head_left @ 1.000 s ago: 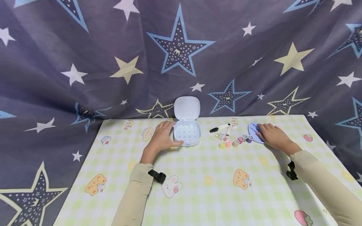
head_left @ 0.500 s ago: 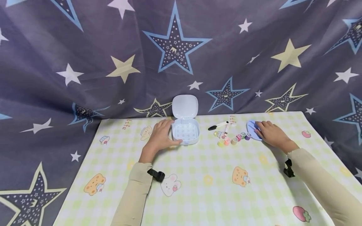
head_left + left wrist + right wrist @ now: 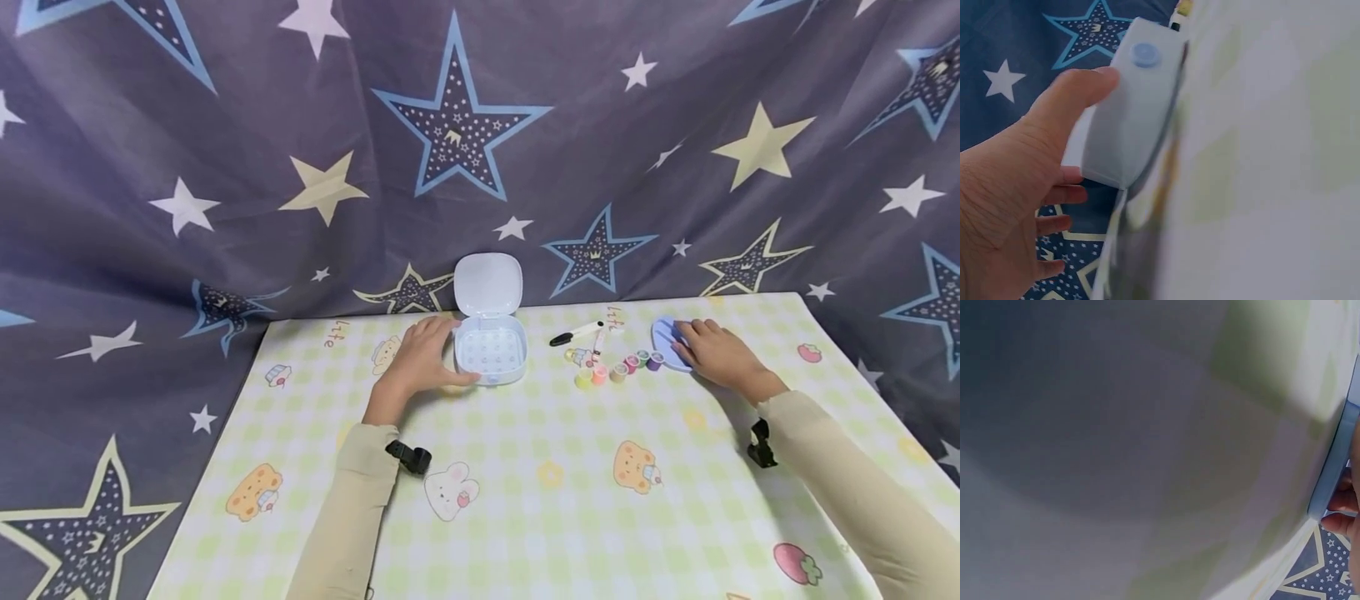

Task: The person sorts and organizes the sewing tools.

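In the head view, a pale blue box (image 3: 512,378) stands with its lid (image 3: 488,285) raised at the back and a row of small bumps inside. My left hand (image 3: 422,357) holds the box's left side, thumb at the front corner and fingers toward the back. The left wrist view shows the thumb on the box's front (image 3: 1138,106) near a round blue button. Over at the right, my right hand (image 3: 722,354) grips the edge of a flat blue-violet oval piece (image 3: 663,335); its fingertips are partly hidden. Its rim (image 3: 1335,459) shows beside the fingers in the right wrist view.
Between the hands lies a black-and-white marker (image 3: 576,334). A row of several small coloured pots (image 3: 618,373) runs toward the oval piece, with a small white stick-like item (image 3: 598,343) behind. The checked tablecloth (image 3: 540,525) meets a star-patterned curtain (image 3: 360,100) at the back.
The head view shifts slightly. Both hands stay in place on the box and the oval piece.
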The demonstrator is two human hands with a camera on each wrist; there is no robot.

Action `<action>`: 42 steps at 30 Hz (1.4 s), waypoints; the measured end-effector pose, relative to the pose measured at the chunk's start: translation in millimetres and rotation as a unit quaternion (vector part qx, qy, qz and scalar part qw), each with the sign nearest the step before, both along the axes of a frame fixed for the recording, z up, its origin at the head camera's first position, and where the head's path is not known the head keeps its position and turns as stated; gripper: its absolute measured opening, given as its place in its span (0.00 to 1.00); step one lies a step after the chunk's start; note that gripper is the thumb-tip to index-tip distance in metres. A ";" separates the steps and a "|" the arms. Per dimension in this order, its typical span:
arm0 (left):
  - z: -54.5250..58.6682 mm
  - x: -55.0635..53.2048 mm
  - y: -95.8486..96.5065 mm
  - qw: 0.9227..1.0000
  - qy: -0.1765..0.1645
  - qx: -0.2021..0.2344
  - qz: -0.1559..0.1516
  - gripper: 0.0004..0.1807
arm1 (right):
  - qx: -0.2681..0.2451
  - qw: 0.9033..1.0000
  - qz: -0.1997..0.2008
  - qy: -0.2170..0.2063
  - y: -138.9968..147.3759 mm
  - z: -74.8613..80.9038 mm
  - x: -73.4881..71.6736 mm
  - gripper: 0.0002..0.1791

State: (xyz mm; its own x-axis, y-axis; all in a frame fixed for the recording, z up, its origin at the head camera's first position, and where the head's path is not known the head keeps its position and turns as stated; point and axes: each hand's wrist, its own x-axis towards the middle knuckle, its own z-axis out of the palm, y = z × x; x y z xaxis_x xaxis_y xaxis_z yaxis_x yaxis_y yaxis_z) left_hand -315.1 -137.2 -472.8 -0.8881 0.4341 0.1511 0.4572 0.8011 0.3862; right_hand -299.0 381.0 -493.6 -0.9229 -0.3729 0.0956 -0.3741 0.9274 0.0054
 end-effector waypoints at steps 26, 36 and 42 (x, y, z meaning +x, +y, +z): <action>13.3 -6.7 10.7 0.997 -0.069 0.008 -0.018 0.60 | 0.005 1.000 -0.013 -0.009 2.8 -0.5 16.6 0.26; 11.4 -7.5 11.2 0.998 -0.065 0.012 -0.012 0.59 | 0.008 1.000 -0.006 0.006 4.2 6.5 10.4 0.25; 13.9 -7.5 2.4 0.998 -0.066 0.017 -0.003 0.58 | -0.015 1.000 -0.009 -0.024 -5.4 21.3 -1.3 0.28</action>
State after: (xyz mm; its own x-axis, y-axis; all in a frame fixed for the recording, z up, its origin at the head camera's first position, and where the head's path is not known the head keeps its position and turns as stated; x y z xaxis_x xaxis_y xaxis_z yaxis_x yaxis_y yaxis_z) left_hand -322.6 -134.7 -458.9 -0.8985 0.4363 0.0475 0.4056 0.7840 0.4699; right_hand -300.3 375.6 -472.3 -0.9334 -0.3536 0.0609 -0.3562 0.9335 -0.0398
